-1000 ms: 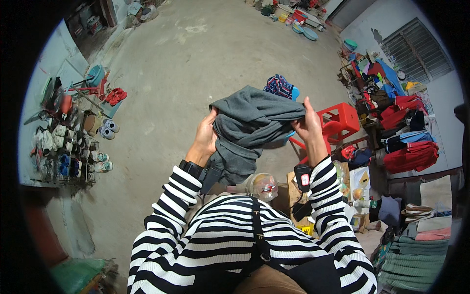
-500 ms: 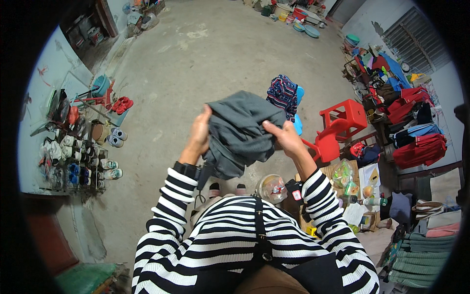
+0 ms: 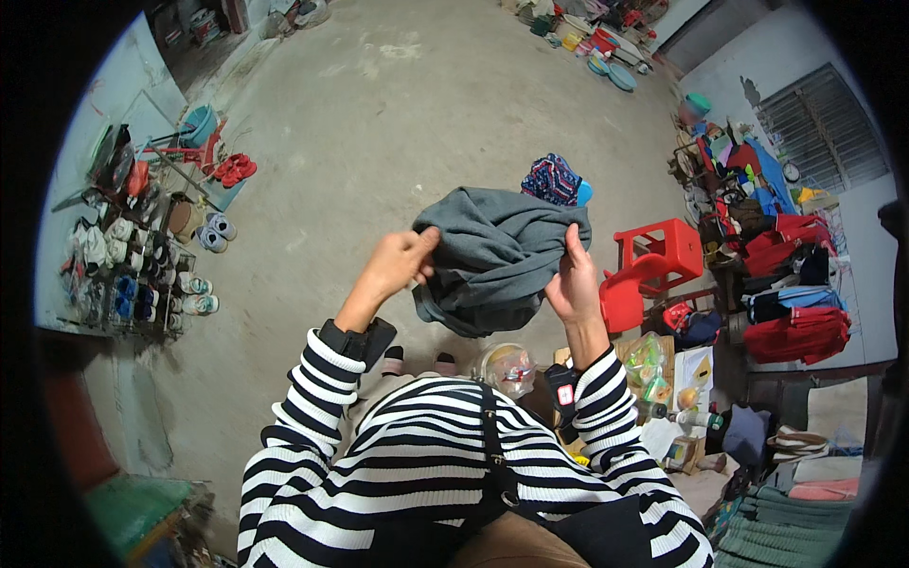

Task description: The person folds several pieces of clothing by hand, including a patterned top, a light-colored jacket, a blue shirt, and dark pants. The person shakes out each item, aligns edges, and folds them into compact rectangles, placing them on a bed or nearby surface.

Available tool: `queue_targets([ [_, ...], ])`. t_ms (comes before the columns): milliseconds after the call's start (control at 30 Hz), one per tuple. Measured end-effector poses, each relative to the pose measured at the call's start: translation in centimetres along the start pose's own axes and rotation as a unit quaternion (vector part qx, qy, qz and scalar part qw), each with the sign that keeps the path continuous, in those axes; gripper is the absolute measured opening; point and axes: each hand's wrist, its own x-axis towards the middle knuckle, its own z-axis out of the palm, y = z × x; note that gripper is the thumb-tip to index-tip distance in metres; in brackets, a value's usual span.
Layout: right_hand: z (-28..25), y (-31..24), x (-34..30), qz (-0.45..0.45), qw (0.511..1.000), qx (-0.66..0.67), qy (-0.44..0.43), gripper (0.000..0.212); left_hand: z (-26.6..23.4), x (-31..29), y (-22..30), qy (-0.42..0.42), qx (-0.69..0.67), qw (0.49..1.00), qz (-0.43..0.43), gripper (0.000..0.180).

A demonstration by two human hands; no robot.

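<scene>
In the head view, you hold a bunched grey sweatshirt [image 3: 497, 256] in the air in front of your chest, above the bare concrete floor [image 3: 379, 123]. Your left hand [image 3: 398, 265] grips the garment's left edge, fingers curled and pinched into the cloth. Your right hand [image 3: 573, 279] clasps the right edge, its fingers wrapped up over the fabric and the thumb on the near side. The cloth sags in folds between the two hands, with a dark loop of it hanging at the lower left. Your forearms come up from the near edge in black-and-white striped sleeves [image 3: 312, 398].

Just beyond the sweatshirt, on the floor, lies a dark patterned bundle of cloth [image 3: 552, 178], partly hidden behind the garment's far edge. To the right of your right hand stand two red plastic stools [image 3: 653, 260], close together. Near your right forearm sits a clear round plastic container [image 3: 508, 367]. Farther right, red and blue bags [image 3: 795, 312] hang or lean along the wall. Well to the left, a shoe rack [image 3: 133, 275] stands against the wall, with a pair of red sandals [image 3: 234, 168] on the floor beyond it.
</scene>
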Motion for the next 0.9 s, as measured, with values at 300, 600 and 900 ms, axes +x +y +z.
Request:
queue_targets([
  [300,1.8,1.1,-1.0,-0.054,0.993,-0.087,0.065,0.041,4.4,3.5,-1.6,-0.011,-0.531,0.847,-0.022,0.038],
  [600,-3.7,1.2,-1.8,0.016,0.959,-0.193,0.209,0.043,-0.4,4.0,0.5,-0.056,-0.651,0.750,0.098,0.043],
  [900,-5.8,0.7,-1.6,0.029,0.913,-0.290,0.284,0.036,0.0,3.0,1.2,-0.057,-0.562,0.814,0.135,0.035],
])
